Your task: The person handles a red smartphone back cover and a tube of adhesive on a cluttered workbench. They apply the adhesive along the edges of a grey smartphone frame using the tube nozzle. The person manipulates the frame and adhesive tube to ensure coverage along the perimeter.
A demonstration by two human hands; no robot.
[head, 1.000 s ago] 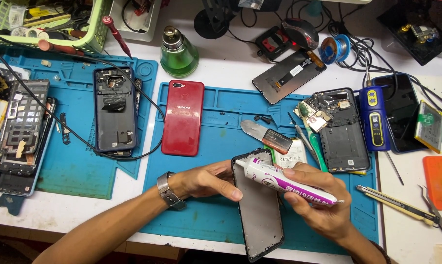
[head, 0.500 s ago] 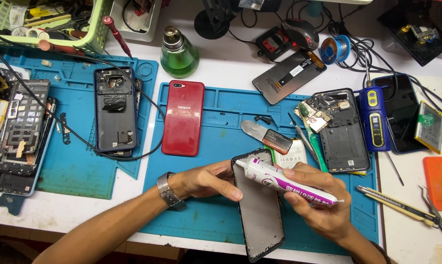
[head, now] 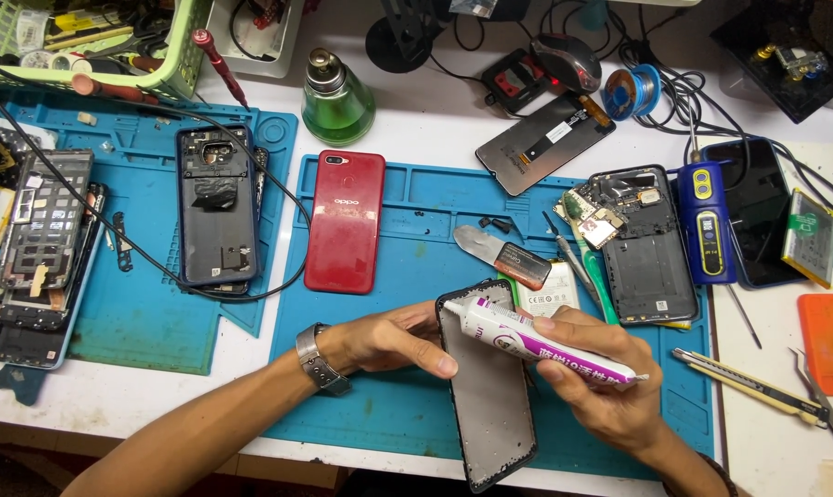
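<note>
- Phone frame (head: 490,396), a dark bare shell with its inner face up, is held low over the near edge of the blue mat (head: 407,230), its long axis running from the upper left down towards the person, the top end pointing away
- Set against the pictures from a second ago, almost nothing is seen to have shifted: the frame, the tube and both hands are found in the same places, so the work appears paused or very slow at the frame's top corner
- Glue tube (head: 545,342), white with a purple band, is laid across the frame's upper part, its nozzle aimed up and left at the frame's top edge and its crimped tail pointing right
- Right hand (head: 601,382) is wrapped round the tube's body, the grip pressed together on it with the thumb on top
- Left hand (head: 389,342) is placed at the frame's left edge, its grip pinching that edge, the thumb lying over the rim; a metal wristwatch (head: 320,361) is worn on that arm
- Farther out on the mat, a red phone (head: 345,221) is laid face down, well apart from the hands, and an opened black phone (head: 642,244) is set to the right
- A green glass bottle (head: 336,99) is stood on the white tabletop (head: 435,110) behind the mat
</note>
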